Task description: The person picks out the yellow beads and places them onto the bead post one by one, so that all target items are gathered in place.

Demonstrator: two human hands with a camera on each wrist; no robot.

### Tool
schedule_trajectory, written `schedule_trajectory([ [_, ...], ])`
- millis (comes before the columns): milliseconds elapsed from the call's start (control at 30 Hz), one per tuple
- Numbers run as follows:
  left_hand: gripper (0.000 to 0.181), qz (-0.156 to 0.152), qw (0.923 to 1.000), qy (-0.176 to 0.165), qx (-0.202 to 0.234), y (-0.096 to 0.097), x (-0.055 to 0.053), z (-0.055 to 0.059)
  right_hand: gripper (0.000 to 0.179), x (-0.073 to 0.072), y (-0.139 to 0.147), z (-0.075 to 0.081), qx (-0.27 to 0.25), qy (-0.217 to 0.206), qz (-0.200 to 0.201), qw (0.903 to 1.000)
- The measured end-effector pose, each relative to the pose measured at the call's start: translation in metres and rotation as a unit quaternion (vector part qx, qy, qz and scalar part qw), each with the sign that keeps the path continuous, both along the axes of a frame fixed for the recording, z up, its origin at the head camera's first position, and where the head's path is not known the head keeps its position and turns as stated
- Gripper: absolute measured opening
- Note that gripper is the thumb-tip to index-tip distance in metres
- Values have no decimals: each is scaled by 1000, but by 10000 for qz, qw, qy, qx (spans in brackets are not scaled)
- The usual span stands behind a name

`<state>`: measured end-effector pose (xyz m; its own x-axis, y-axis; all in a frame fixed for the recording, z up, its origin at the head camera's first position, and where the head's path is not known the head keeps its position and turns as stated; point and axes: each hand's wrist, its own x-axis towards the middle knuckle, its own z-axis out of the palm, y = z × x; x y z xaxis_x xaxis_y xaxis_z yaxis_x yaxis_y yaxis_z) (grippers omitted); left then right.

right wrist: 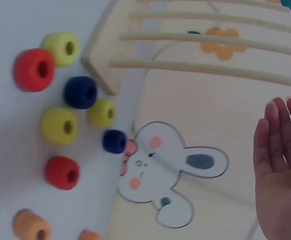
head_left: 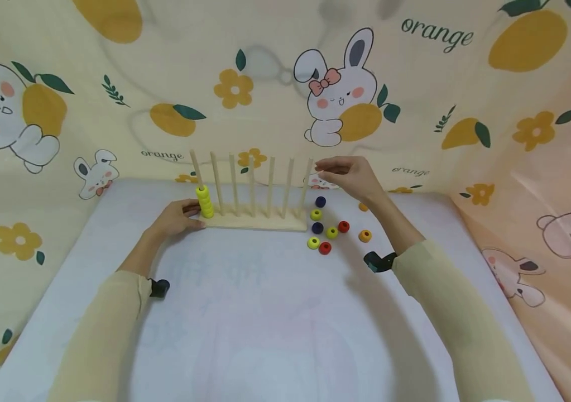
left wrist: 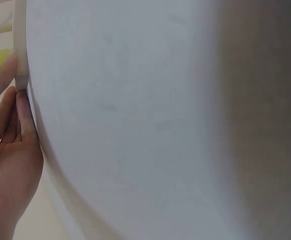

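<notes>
A wooden peg rack [head_left: 255,222] with a row of upright pegs stands toward the back of the table. Yellow beads [head_left: 205,202] are stacked on its leftmost peg. My left hand [head_left: 177,218] grips the left end of the base; in the left wrist view, its thumb lies near the yellow beads and its fingers are at the base's edge. Up at the top of the rightmost peg [right wrist: 200,69] is my right hand [head_left: 348,174], fingertips close beside the tip. Its fingers look fairly straight in the right wrist view, with no bead visible among them.
Right of the rack lie loose beads: red [head_left: 325,248], yellow [head_left: 332,232], dark blue [head_left: 317,228] and orange [head_left: 365,236]. Some sit close to the base's right end. Behind the white table [head_left: 265,324] hangs a patterned cloth [head_left: 265,56], which continues along both sides.
</notes>
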<state>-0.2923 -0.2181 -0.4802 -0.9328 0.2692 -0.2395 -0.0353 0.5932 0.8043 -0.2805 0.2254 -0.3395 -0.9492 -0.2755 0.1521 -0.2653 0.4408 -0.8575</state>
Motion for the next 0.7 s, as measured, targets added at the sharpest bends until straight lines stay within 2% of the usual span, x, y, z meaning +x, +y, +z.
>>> schedule_trajectory([
  [167, 78, -3, 10000, 31, -3, 1, 3, -5, 30, 9, 11, -19, -44, -228, -128, 9996],
  [367, 77, 45, 10000, 2, -79, -1, 8, -5, 30, 18, 20, -42, 247, -471, -190, 9984],
  [700, 78, -25, 9999, 77, 118, 2, 4, -2, 36, 33, 37, -71, 239, -649, -312, 9971],
])
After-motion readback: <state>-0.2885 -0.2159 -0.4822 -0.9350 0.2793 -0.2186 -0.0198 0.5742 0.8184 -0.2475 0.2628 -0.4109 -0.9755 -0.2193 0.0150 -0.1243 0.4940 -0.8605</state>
